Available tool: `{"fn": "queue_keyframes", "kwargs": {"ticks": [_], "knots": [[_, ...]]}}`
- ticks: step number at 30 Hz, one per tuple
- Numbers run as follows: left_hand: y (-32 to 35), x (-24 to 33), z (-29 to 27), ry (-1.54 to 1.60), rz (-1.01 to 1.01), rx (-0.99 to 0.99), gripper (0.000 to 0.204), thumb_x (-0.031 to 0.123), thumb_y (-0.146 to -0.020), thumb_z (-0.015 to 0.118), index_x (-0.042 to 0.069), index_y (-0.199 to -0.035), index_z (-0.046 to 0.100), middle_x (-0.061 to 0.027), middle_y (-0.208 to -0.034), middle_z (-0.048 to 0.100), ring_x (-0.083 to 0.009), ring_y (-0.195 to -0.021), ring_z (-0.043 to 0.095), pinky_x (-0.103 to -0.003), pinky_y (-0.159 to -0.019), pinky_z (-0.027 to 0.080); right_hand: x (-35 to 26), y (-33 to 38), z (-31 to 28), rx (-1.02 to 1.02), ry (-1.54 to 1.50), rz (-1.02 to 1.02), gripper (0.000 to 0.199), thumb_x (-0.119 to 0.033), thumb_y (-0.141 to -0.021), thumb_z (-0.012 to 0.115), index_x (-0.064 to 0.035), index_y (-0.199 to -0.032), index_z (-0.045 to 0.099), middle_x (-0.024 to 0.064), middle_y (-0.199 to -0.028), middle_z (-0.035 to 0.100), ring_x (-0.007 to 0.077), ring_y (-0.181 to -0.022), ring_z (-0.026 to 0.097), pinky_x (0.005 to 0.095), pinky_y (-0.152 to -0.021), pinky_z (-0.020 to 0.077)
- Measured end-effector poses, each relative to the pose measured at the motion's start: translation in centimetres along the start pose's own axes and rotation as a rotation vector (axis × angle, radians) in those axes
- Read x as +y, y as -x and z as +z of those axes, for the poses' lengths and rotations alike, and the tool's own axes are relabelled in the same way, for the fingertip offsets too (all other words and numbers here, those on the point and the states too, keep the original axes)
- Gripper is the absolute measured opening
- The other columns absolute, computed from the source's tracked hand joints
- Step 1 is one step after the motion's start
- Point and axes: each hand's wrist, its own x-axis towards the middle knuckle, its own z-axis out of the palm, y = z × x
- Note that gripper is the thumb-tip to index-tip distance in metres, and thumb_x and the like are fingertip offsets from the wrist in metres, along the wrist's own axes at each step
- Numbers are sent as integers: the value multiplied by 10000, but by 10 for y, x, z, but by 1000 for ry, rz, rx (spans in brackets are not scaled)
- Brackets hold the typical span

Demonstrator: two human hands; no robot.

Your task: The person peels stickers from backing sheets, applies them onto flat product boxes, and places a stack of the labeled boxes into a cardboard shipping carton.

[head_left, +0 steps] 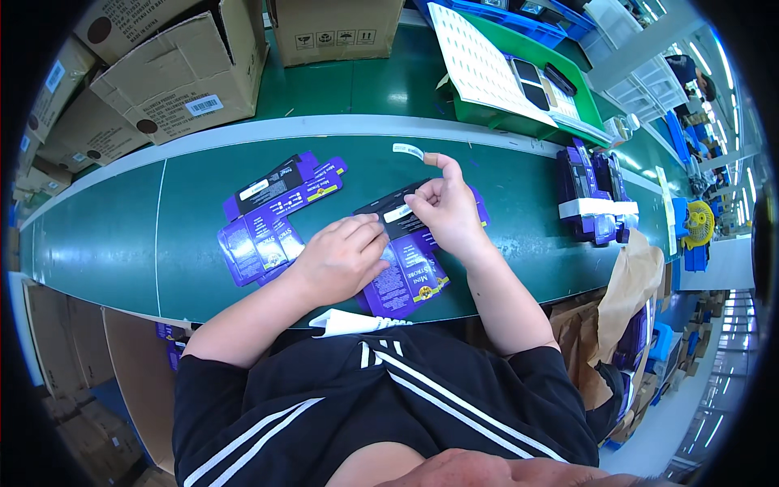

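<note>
A flattened purple and black carton [397,274] lies on the green table in front of me, with a white label on its black panel. My left hand [345,253] rests palm down on its left part, fingers slightly bent and lying on the card. Over the upper right of the carton is my right hand [449,209], its thumb and a finger pinched at the end of that label. Its raised index finger carries a curved white label strip [408,151] on the tip. More flattened purple cartons [264,253] lie to the left, partly overlapping.
Brown cardboard boxes [182,81] stand at the far left. A green bin [503,118] at the far right holds a label sheet [479,61] and a phone-like object [531,84]. Strapped purple carton bundles [599,209] stand at right, above brown paper [621,292]. White paper [349,322] lies at the table edge.
</note>
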Motion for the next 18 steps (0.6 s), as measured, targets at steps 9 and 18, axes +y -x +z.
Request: {"fn": "queue_keyframes", "kwargs": {"ticks": [9, 18], "knots": [[-10, 2, -6, -93, 37, -64, 231, 183, -848, 676, 47, -1029, 627, -138, -1244, 629, -265, -1101, 580, -346, -916, 478, 11, 2, -4, -38, 314, -160, 590, 53, -848, 651, -27, -1378, 406, 27, -748, 575, 90, -619, 526, 211, -550, 409], [-46, 6, 3, -59, 45, -150, 304, 151, -826, 691, 32, -1100, 634, -126, -1282, 615, -268, -1055, 587, -357, -951, 487, 29, -4, -9, 42, -44, -76, 678, 34, -786, 724, -48, -1393, 434, 96, -984, 602, 152, -747, 577, 260, -659, 460]]}}
